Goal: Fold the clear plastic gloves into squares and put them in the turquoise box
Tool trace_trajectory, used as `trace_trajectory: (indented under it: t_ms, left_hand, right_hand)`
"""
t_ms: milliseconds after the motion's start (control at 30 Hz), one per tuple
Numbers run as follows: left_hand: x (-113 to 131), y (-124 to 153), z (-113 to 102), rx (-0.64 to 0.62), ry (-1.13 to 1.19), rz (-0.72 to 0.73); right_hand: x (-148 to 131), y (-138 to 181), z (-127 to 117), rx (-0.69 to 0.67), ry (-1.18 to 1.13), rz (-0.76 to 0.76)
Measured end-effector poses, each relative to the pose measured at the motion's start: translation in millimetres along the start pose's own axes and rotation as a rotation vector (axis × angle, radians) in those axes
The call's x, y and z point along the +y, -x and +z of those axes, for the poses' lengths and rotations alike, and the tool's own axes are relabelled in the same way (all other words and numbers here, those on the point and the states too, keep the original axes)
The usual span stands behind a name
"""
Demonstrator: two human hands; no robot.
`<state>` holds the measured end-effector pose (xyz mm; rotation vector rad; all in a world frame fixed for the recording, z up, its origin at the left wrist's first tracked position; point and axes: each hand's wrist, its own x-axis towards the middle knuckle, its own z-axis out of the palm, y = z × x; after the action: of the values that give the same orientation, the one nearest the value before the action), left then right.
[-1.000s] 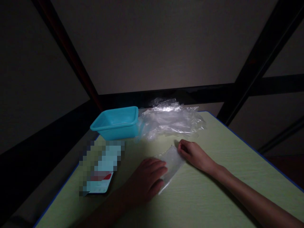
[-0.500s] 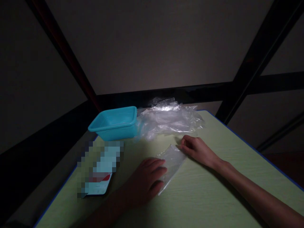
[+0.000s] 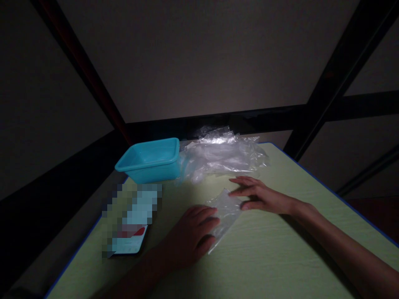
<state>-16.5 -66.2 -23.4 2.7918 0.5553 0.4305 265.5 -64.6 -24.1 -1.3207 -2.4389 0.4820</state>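
clear plastic film [image 3: 227, 214] lies flat on the counter [image 3: 280, 253]. the left hand [image 3: 193, 234] covers its left side, fingers slightly apart; the right hand [image 3: 258, 196] has its fingers spread at the far right edge. beyond, a crumpled plastic heap [image 3: 221, 155] stands between the film and the dark wall [image 3: 202, 62], right beside a blue tub [image 3: 152, 172]. a lit phone [image 3: 131, 246], partly pixelated, lies left of the left hand.

Dim indoor corner, possibly in a home, pale plain wall panels [image 3: 202, 62] with dark beams [image 3: 332, 79], light-green table [image 3: 296, 257] with blue edging [image 3: 368, 224] near them.
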Motion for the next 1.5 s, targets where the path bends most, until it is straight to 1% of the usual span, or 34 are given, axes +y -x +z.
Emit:
trace_trajectory:
  t_ms: [267,333,400,467,567,667,867,967,1067,1200,1333,1500]
  left_hand:
    - [0,-1,1,0.002,-0.007,-0.007]
    - [-1,0,1,0.003,-0.008,-0.002]
    - [-1,0,2,0.006,-0.004,-0.001]
    - [-2,1,1,0.006,0.002,0.0]
    - [-1,1,0,0.002,0.01,-0.005]
    - [1,0,-1,0.001,0.016,-0.015]
    - [2,-2,-2,0.004,0.012,-0.018]
    - [2,-2,-2,0.008,0.008,-0.014]
    - [1,-1,-2,0.011,0.007,-0.011]
    - [1,-2,-2,0.009,0.006,-0.001]
    - [1,-2,-1,0.011,-0.004,-0.002]
    - [1,-2,-1,0.029,-0.013,0.003]
  right_hand:
    - [3,5,-12,-0.042,-0.126,-0.033]
    - [2,4,-12,0.017,-0.158,-0.034]
    - [0,2,-10,0.105,-0.17,-0.038]
    - [-3,-1,-6,0.144,-0.156,-0.064]
    - [-3,-5,2,0.103,-0.099,-0.096]
    - [1,-7,6,0.052,-0.044,-0.074]
    - [6,-6,1,-0.03,-0.041,-0.01]
    - [4,-5,-2,-0.035,-0.06,-0.007]
    - [-5,-4,-3,0.023,-0.075,-0.015]
    - [-31,-7,6,0.12,-0.128,-0.049]
    - [-50,-13,20,0.111,-0.154,-0.052]
    - [-50,-13,26,0.087,-0.104,-0.073]
